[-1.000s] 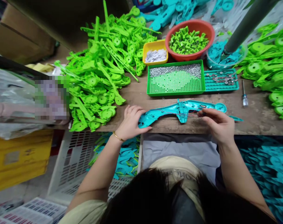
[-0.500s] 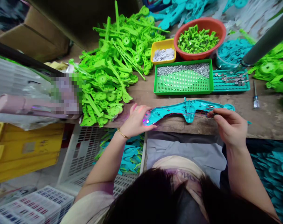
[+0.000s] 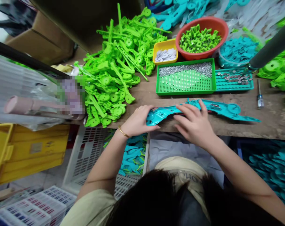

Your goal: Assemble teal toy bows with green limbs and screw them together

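Right hand (image 3: 195,125) has shifted leftward to the middle of the shell (image 3: 164,113), fingers spread (firm contact cannot be told). Left hand (image 3: 139,121) grips the left end, thumb opposed. Shell lies near the table (image 3: 236,129) edge; open room separates it from the green tray (image 3: 186,92). Shirt (image 3: 180,163) lettering: partly legible.

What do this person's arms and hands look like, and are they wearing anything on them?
Both the left hand and right hand are gloveless. A thin gold-coloured bracelet circles the left wrist, and a small ring seems to sit on a left finger. A pale, loose short sleeve covers the upper left arm; no sleeve shows on the right.
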